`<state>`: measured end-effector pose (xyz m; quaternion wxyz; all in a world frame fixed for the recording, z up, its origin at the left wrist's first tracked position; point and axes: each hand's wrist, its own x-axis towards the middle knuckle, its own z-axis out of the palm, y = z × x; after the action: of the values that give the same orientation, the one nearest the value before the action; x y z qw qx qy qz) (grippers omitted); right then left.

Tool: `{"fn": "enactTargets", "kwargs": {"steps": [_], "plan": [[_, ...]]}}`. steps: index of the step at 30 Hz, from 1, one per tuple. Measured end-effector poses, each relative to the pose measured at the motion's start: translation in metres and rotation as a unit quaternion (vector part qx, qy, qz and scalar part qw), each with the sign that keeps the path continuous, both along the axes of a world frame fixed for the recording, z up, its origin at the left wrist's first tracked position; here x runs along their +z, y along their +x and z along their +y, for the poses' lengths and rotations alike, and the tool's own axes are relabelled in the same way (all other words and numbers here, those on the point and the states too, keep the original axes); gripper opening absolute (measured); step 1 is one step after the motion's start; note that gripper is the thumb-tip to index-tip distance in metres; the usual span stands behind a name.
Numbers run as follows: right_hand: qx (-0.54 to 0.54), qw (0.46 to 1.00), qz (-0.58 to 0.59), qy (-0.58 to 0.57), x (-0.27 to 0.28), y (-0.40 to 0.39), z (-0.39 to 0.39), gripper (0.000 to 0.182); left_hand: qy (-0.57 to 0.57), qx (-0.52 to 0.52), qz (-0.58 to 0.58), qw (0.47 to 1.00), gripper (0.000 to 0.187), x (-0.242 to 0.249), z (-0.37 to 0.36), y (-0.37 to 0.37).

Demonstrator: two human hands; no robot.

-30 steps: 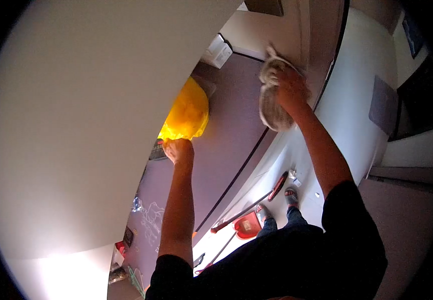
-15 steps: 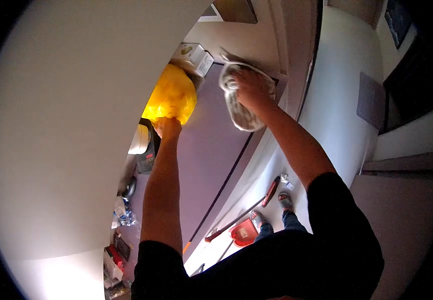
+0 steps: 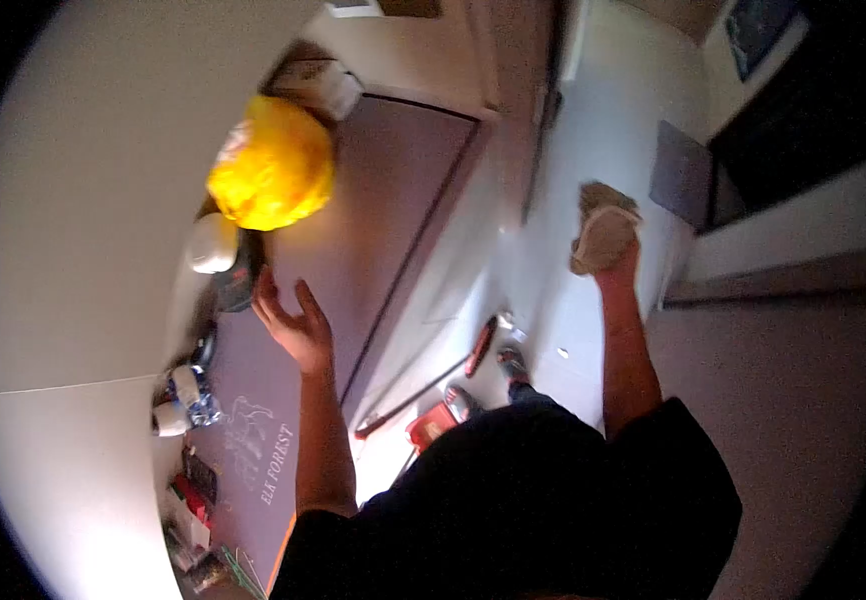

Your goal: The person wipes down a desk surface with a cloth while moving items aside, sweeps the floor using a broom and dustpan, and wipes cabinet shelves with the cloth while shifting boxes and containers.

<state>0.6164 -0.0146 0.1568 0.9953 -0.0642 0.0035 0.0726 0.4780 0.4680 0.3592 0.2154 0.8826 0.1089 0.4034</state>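
Observation:
My left hand [image 3: 295, 322] is open, fingers apart, above the grey-purple mat [image 3: 378, 200] on the table. Just beyond its fingertips stand a dark box [image 3: 238, 280] and a white rounded item [image 3: 214, 243]. A full yellow plastic bag [image 3: 278, 165] sits farther back, apart from the hand. Out to the right, past the table's edge, my right hand [image 3: 618, 262] grips a bunched, brownish-white cleaning cloth [image 3: 606, 235] over the floor. The cloth partly hides its fingers.
A carton [image 3: 323, 88] stands at the table's back corner. Bottles and small items [image 3: 193, 390] line the wall on the left. On the floor lie a red dustpan [image 3: 431, 428] and a broom [image 3: 481, 345] near my feet. A doorway frame [image 3: 513, 110] rises beyond the table.
My left hand has let go of the yellow bag and drawn back toward me. My right hand has lifted the cloth off the table and swung it right, over the floor. The view has turned right.

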Motion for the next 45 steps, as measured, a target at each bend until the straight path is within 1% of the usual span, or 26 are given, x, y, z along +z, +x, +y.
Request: {"fn": "enactTargets", "kwargs": {"steps": [2,3,4,5,7,9,12,15,18,19,20,21,23,24,25,27,31,32,35,36,37,39,40,41,43,45], "plan": [[-0.064,0.977,-0.061,-0.194,0.021,-0.006,0.029,0.041,-0.104,-0.106,0.043,0.988,0.037,-0.028,-0.058,-0.035],[-0.033,0.996,-0.047,-0.071,0.072,-0.015,0.047,0.044,-0.14,-0.174,0.074,0.972,0.034,-0.046,-0.086,-0.048],[-0.002,0.998,-0.025,0.052,0.125,-0.026,0.066,0.048,-0.159,-0.246,0.149,0.944,0.035,-0.029,-0.125,-0.055],[-0.031,0.985,-0.07,-0.154,0.144,-0.029,0.081,0.049,-0.242,-0.299,0.247,0.889,0.036,-0.027,-0.155,-0.059],[-0.007,0.975,-0.08,-0.208,0.167,-0.042,0.104,0.05,-0.378,-0.37,0.401,0.748,0.045,-0.054,-0.19,-0.061],[0.03,0.974,-0.079,-0.209,0.179,-0.053,0.119,0.051,-0.341,-0.382,0.511,0.691,0.063,-0.058,-0.213,-0.051],[0.076,0.968,-0.085,-0.222,0.189,-0.067,0.136,0.053,-0.488,-0.422,0.444,0.623,0.077,-0.086,-0.234,-0.043],[0.115,0.954,-0.098,-0.261,0.198,-0.08,0.141,0.056,-0.695,-0.34,0.297,0.559,0.084,-0.068,-0.231,-0.033],[0.174,0.923,-0.115,-0.323,0.21,-0.098,0.135,0.059,-0.676,-0.315,0.147,0.65,0.081,-0.047,-0.227,-0.033],[0.242,0.964,0.01,-0.112,0.211,-0.11,0.155,0.06,-0.664,-0.301,0.077,0.68,0.08,-0.047,-0.222,-0.037],[0.181,0.935,-0.138,-0.273,0.199,-0.123,0.161,0.058,-0.59,-0.31,0.039,0.745,0.08,-0.054,-0.218,-0.041],[0.198,0.92,-0.137,-0.31,0.174,-0.118,0.161,0.057,-0.507,-0.307,0.004,0.806,0.079,-0.063,-0.211,-0.044],[0.256,0.913,-0.062,-0.311,0.132,-0.109,0.165,0.058,-0.346,-0.252,0.146,0.892,0.08,-0.044,-0.192,-0.054],[0.287,0.918,0.02,-0.273,0.116,-0.104,0.168,0.059,-0.357,-0.226,0.112,0.899,0.076,-0.049,-0.189,-0.057],[0.248,0.935,0.017,-0.254,0.111,-0.116,0.168,0.06,-0.364,-0.209,0.079,0.904,0.072,-0.053,-0.185,-0.063],[0.085,0.8,-0.159,-0.572,0.177,-0.173,0.196,0.063,-0.452,-0.195,0.072,0.868,0.061,-0.027,-0.171,-0.087],[-0.041,0.58,-0.425,-0.694,0.186,-0.216,0.231,0.072,-0.456,-0.141,0.003,0.879,0.072,-0.027,-0.142,-0.132],[-0.072,0.565,-0.491,-0.659,0.183,-0.216,0.244,0.08,-0.397,-0.134,0.015,0.908,0.083,-0.025,-0.13,-0.151],[0.017,0.616,-0.476,-0.627,0.196,-0.215,0.302,0.073,-0.383,-0.148,0.07,0.909,0.071,-0.014,-0.101,-0.222],[-0.014,0.605,-0.483,-0.633,0.204,-0.211,0.325,0.072,-0.378,-0.149,0.108,0.908,0.068,-0.008,-0.095,-0.25],[-0.047,0.592,-0.488,-0.64,0.21,-0.205,0.349,0.07,-0.361,-0.173,0.009,0.916,0.056,-0.011,-0.09,-0.277],[-0.051,0.502,-0.464,-0.728,0.189,-0.16,0.392,0.068,-0.35,-0.114,0.031,0.929,0.037,-0.006,-0.083,-0.34],[-0.106,0.496,-0.522,-0.685,0.175,-0.146,0.418,0.067,-0.387,-0.086,0.044,0.917,0.031,-0.014,-0.078,-0.372],[-0.072,0.453,-0.515,-0.724,0.192,-0.172,0.44,0.066,-0.425,-0.06,0.058,0.901,0.025,-0.026,-0.073,-0.403],[-0.044,0.518,-0.56,-0.646,0.188,-0.237,0.499,0.068,-0.486,0.095,0.122,0.86,0.023,-0.043,-0.074,-0.456],[-0.015,0.462,-0.687,-0.56,0.216,-0.352,0.528,0.06,-0.455,0.195,0.131,0.859,0.023,-0.079,-0.081,-0.496]]}}
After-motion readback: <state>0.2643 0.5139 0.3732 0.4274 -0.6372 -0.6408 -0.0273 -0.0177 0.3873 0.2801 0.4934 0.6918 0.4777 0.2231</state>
